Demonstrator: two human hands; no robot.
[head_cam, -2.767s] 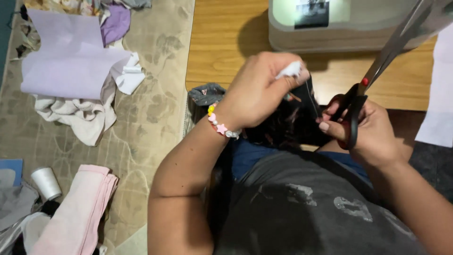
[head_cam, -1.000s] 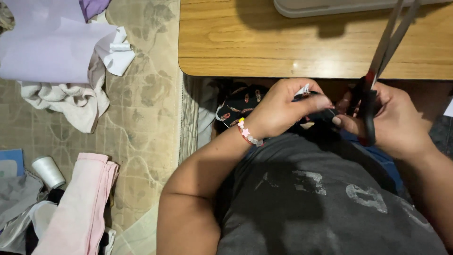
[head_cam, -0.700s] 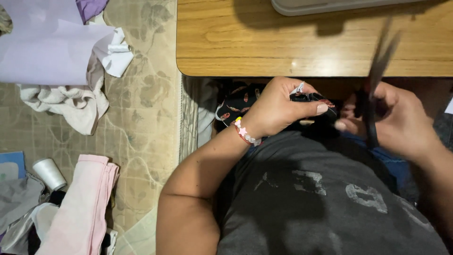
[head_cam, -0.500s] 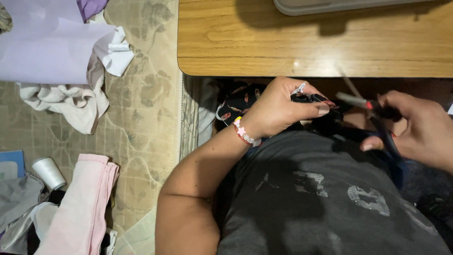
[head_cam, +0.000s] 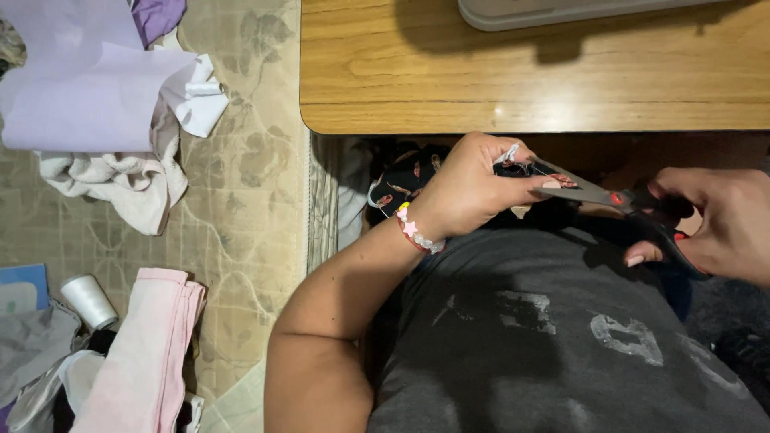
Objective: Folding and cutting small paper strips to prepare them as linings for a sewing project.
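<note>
**Head view: scissors at the pinched fabric**

Head camera looks down on the left hand, whose fingers are closed in a pinch on a small piece of dark fabric held just below the table edge, over the person's lap. A beaded bracelet circles that wrist. To the right of it, the right hand is clamped around the black handles of a pair of scissors, whose blades point left and reach the pinched fabric at the left fingertips; whether the blades are parted or shut cannot be told. Behind the left hand lies a dark patterned cloth. Beyond both hands runs the wooden table, with the pale base of a machine at its far side. Well to the left of the left arm, on the patterned rug, lie a lilac sheet, cream cloth, folded pink fabric and a white thread cone.
</note>
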